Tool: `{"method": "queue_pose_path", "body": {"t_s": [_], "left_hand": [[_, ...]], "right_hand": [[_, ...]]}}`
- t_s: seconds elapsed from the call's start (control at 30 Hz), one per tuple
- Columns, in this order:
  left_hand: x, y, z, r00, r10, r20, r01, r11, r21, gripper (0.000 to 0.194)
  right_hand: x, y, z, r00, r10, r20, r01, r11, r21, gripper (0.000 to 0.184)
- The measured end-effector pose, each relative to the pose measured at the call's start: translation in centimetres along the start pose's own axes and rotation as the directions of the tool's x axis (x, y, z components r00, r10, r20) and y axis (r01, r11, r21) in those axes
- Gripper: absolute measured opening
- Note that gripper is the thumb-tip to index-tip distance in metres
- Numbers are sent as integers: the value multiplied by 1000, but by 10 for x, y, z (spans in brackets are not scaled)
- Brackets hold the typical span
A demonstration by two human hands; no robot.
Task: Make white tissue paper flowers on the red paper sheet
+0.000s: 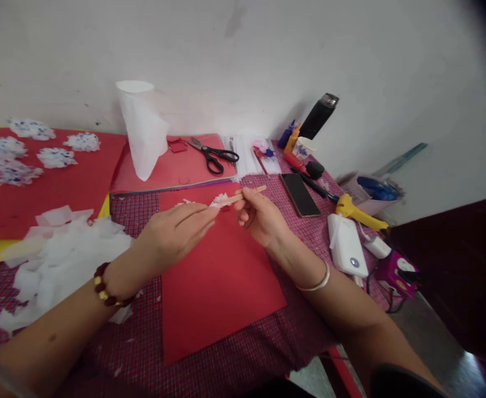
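Note:
My right hand [259,218] pinches a wooden craft stick [245,194] that lies almost level above a red paper sheet [220,287]. My left hand [180,229] reaches from the left, and its fingertips press a small white tissue flower [219,200] against the stick's left end. Both hands hover over the sheet on a red checked tablecloth [135,342]. A beaded bracelet circles my left wrist and a thin bangle sits on my right.
White tissue scraps [61,260] pile up at left. Finished tissue flowers [27,149] lie on a red board behind. A tissue roll [141,127], black scissors [214,155], a phone [300,193], a yellow glue gun [357,211], a white power bank [346,246], paint bottles and a black flask [320,115] crowd the right.

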State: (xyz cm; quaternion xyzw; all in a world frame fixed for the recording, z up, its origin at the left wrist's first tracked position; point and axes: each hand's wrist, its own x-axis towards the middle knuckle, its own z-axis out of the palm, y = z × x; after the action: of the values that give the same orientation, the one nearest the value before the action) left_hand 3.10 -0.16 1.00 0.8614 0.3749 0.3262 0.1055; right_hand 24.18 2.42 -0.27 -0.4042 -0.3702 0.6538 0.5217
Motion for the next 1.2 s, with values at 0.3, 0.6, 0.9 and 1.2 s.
{"method": "queue_pose_path", "body": {"t_s": [0.3,0.6,0.9,1.2], "left_hand": [[-6,6,16,865,74,497,-185,966,178,26],[-19,35,28,765,141,628,-278,953,125,13],[-19,37,26,768,109,631,-246,960,133,15],[-18,32,23,787,88,610,-156,986,59,15]], "right_hand": [[19,16,-38,888,-456,63,390,672,-630,30],[28,25,-38,869,-444,219,442,495,-748,29],[31,26,-35,862,-429,270,445,384,-809,29],[23,6,-31,857,-515,21,436,702,-563,26]]}}
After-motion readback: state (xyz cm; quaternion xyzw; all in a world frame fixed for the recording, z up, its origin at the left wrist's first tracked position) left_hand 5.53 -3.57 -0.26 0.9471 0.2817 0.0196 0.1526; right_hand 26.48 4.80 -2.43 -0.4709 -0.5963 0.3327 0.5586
